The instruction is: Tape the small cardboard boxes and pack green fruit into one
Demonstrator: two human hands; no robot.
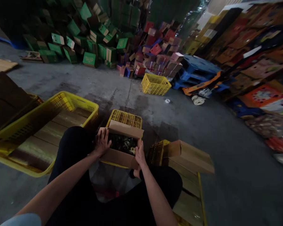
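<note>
Both ends of the open cardboard box (120, 158) are covered: left hand (102, 143) splayed, unclenched, on its left; right hand (140, 153) against its right, grip impossible to tell. Beneath the box, a yellow crate (127, 118); beyond it, a yellow plastic basket (156, 85), blue pallets (199, 66), heaped green cartons (89, 59).

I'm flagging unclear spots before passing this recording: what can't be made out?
- Dark contents of the open cardboard box: head view, too dim and blurred to identify.
- Middle of the yellow crate beneath: head view, covered by that box.
- Print on the green carton: head view, too small and blurred.
</note>
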